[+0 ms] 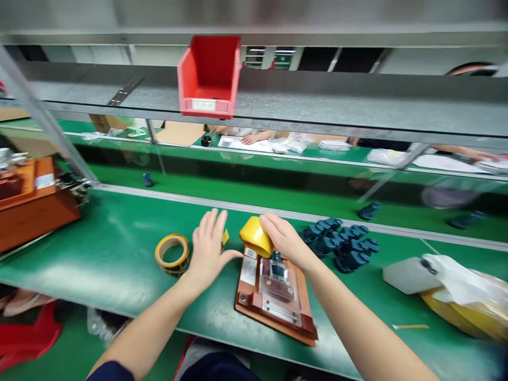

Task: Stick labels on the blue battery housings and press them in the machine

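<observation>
- So, the yellow curved piece (256,236) sits at the far left corner of the brown jig plate (249,301). The right hand (284,242) covers its right side, so its exact form is hard to make out.
- Right-hand fingers (270,225) are pressed together and lie on top of the piece. Thumb is hidden, so can't tell if it's gripped or only touched.
- Left hand (208,251) is just left of the piece, not touching it. Left-hand fingers (210,225) are spread, with the thumb stretched toward the jig's left edge.
- Small yellow tab (225,237) sits just past the left hand's fingers, partly hidden behind them.
- Jig lies skewed near the front edge of the green workbench (99,254). It carries metal fittings and a transparent block (278,280); details are hard to read.
- Tape roll (172,254) lies flat just left of the left hand.
- Pile of dark blue moulded parts (339,246) sits just right of the right hand, by the far rail.
- Right end of bench: white block (408,275) and plastic bag (462,280), cut off by the frame.
- Left end: orange box (32,203), also cut off.
- Overhead: red bin (208,76) on a metal shelf (317,100).
- Beyond: a co-worker's hand (254,138) on white sheets at the next bench.
</observation>
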Action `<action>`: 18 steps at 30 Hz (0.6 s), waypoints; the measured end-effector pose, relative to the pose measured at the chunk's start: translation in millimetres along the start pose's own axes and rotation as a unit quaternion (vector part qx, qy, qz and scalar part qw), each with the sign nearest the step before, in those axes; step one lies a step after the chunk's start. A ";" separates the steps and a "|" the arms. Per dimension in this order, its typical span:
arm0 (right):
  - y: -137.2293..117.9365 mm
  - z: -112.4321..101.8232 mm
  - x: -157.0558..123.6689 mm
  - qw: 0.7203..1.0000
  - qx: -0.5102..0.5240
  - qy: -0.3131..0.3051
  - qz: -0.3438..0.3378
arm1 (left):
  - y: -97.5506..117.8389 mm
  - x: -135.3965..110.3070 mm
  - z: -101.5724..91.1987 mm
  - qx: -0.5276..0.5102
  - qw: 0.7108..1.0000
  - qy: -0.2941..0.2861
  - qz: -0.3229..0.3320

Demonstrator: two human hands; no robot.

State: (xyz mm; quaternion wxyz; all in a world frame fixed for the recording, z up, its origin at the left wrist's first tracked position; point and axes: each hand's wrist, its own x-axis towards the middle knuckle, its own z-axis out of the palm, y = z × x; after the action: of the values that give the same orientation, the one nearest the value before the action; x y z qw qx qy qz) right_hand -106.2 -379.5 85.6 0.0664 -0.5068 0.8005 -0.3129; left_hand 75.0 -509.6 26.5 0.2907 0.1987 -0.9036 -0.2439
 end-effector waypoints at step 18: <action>-91.2 44.8 -102.4 0.955 0.105 -0.142 -0.240 | -137.4 -227.7 -91.2 -0.108 0.869 -0.083 -0.476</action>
State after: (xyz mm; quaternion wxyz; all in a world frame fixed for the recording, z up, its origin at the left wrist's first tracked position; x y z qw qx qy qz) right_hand 31.9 -338.1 80.2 0.1556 -0.7131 0.6005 -0.3266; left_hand 332.8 -535.4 -82.6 0.0831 0.5516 -0.6880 -0.4642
